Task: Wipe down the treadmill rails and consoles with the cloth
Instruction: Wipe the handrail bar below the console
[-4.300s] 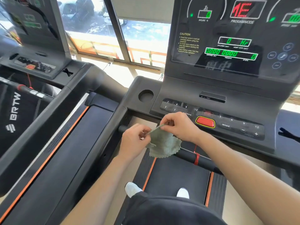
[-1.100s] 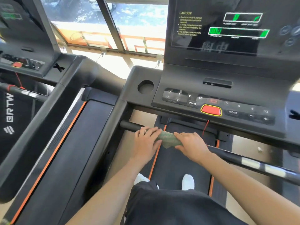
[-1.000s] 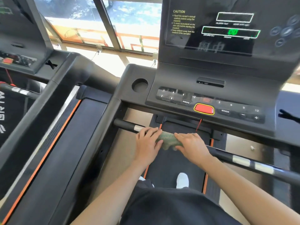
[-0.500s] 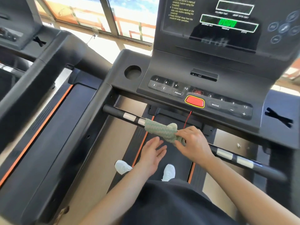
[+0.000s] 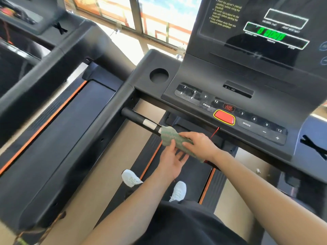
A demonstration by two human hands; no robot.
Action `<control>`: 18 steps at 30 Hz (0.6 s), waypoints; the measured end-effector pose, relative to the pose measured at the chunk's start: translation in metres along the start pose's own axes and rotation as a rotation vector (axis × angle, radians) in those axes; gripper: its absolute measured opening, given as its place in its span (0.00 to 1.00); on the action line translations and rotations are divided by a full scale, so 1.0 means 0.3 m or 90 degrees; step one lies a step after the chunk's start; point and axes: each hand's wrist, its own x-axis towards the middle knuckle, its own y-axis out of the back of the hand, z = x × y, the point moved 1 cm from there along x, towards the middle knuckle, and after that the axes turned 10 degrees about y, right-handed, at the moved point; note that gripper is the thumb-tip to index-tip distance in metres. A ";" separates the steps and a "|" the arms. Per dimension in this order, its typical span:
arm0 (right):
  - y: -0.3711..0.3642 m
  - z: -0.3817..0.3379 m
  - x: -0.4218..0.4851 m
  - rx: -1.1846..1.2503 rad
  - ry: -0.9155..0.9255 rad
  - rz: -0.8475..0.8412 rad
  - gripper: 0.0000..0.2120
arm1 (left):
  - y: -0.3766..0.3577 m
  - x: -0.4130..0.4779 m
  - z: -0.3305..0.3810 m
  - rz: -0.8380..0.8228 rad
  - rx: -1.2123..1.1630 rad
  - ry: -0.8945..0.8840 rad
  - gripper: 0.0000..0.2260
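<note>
A row of black treadmills is seen facing a sunlit window [image 5: 159, 16], with a neighbouring treadmill [image 5: 53, 106] standing to the left. On the nearer machine, a dark display [image 5: 265, 32] with green figures is mounted above a sloped console [image 5: 203, 80], where a round cup recess [image 5: 158, 75], numbered keys and a red stop button [image 5: 224, 117] are set. Below the console a black front handlebar [image 5: 139, 119] with a silver band is fixed across the deck. A green cloth [image 5: 169, 136] is draped over this bar, just right of the silver band, with one edge hanging below it. The cloth is covered and held against the bar by the right hand [image 5: 200, 145], whose fingers are curved over it. The left hand [image 5: 172, 157] is held just beneath the bar, fingers loosely spread, with the tips met by the cloth's hanging edge. Two white shoes [image 5: 178, 190] are planted on the belt [image 5: 194, 174], which is edged in orange.
</note>
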 end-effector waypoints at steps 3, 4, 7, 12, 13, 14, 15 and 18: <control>-0.007 -0.033 0.075 -0.002 0.011 -0.018 0.23 | 0.015 0.008 0.065 0.021 0.006 -0.048 0.13; -0.010 -0.047 0.103 -0.004 0.015 -0.024 0.23 | 0.022 0.013 0.088 0.030 0.008 -0.064 0.13; -0.022 -0.103 0.187 -0.013 0.034 -0.036 0.24 | 0.049 0.036 0.170 0.076 -0.003 -0.117 0.12; -0.050 -0.217 0.337 0.011 0.048 -0.041 0.25 | 0.087 0.022 0.372 0.115 -0.025 -0.190 0.08; -0.058 -0.234 0.368 0.010 0.045 -0.044 0.25 | 0.093 0.016 0.410 0.121 -0.021 -0.199 0.08; -0.066 -0.248 0.396 0.008 0.039 -0.048 0.26 | 0.098 0.013 0.443 0.127 -0.018 -0.208 0.08; -0.072 -0.261 0.421 0.007 0.033 -0.053 0.27 | 0.104 0.013 0.469 0.134 -0.015 -0.217 0.09; -0.084 -0.297 0.492 0.001 0.036 -0.059 0.29 | 0.118 0.025 0.532 0.150 -0.006 -0.246 0.09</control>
